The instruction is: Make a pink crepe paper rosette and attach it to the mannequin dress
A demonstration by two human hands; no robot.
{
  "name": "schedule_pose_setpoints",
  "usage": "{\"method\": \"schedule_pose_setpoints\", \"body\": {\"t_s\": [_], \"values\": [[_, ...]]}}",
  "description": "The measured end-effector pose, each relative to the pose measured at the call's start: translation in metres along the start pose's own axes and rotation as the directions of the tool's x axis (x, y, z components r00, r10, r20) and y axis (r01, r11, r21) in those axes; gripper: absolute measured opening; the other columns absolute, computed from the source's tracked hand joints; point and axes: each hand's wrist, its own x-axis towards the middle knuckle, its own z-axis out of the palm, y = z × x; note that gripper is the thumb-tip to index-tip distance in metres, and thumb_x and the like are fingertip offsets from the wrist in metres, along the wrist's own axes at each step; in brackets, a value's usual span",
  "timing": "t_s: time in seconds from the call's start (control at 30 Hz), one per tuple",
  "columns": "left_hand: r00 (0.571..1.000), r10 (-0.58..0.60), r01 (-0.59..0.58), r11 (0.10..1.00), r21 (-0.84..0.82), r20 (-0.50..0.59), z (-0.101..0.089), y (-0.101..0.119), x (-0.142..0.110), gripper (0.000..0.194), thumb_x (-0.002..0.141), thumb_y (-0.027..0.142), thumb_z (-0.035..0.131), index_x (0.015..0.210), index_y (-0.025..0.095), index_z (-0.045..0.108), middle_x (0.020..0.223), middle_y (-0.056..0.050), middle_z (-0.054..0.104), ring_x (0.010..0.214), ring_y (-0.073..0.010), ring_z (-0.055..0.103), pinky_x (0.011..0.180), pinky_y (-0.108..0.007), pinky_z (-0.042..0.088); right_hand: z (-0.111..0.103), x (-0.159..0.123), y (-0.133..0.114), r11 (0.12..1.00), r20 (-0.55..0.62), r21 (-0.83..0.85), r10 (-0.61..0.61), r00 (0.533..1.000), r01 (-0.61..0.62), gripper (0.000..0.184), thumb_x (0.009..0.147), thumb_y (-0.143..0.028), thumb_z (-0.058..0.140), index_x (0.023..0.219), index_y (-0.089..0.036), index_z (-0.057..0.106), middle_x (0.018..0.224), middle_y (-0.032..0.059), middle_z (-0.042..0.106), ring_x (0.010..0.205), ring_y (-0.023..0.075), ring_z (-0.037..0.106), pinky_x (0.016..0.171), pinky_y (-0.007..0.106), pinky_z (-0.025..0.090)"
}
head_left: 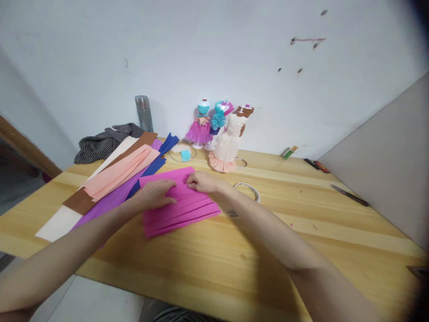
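Note:
A magenta sheet of crepe paper [177, 215] with several folds across it lies on the wooden table in front of me. My left hand [157, 195] rests on its left part, fingers stretched out and the thumb apart. On the upper right of the sheet, my right hand [201, 182] has its fingers curled together, seemingly pinching the paper; the fingertips are partly hidden. Beside the left hand is a pile of paper strips: a peach strip [122, 172] on top, with brown, white, purple and blue ones under or next to it.
Small dress forms in paper clothes stand by the wall, among them a cream dress [226, 142] and a purple skirt [199, 131]. A tape roll [252, 189] lies past my right forearm. Scissors [351, 195] are at the right, a bottle [144, 114] and striped cloth [97, 145] at the back left.

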Motion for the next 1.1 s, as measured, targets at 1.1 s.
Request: {"method": "schedule_pose_setpoints", "body": {"t_s": [1.1], "values": [[0.968,0.243,-0.247,0.966,0.079,0.059,0.023,-0.028,0.038,0.036,0.097,0.027,0.038,0.124,0.015,0.059,0.138,-0.015,0.054,0.130,-0.0255,0.047,0.111,-0.044,0.033,0.049,-0.141,-0.082,0.987,0.075,0.047,-0.159,0.984,0.156,0.044,0.096,-0.031,0.047,0.137,-0.015,0.051,0.148,0.0133,0.045,0.142,0.0250,0.034,0.118,0.049,0.023]]}}
